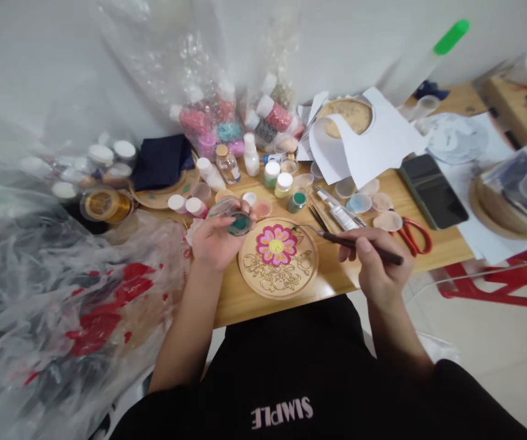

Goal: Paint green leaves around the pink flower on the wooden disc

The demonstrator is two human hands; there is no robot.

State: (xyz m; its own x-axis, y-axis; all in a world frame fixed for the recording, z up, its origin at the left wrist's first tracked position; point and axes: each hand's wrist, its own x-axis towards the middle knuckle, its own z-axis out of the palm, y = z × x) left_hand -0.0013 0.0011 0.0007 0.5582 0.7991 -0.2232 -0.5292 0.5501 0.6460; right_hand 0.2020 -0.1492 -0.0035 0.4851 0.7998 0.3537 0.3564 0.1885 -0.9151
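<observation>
My left hand (217, 238) is closed around a small clear cup (239, 223) with dark green stuff in it, held just above the left edge of a round wooden plaque (257, 287). A pink flower with a yellow centre (276, 245) fills the plaque's upper middle, and gold wire outlines of leaves and blooms curl below it. In my right hand (380, 263) is a thin metal tool with a dark wooden handle (364, 245). Its fine tip is over the plaque, right of the flower, beside a small dark green spot.
Behind the plaque stand an open green jar (298, 201), white-capped jars (284, 184) and several small cups. Tweezers (321, 217), a white tube (339, 214), red-handled scissors (412, 238) and a phone (434, 190) lie rightward. Plastic sheeting (62, 305) covers the left; a gold wire spool (105, 203) sits there.
</observation>
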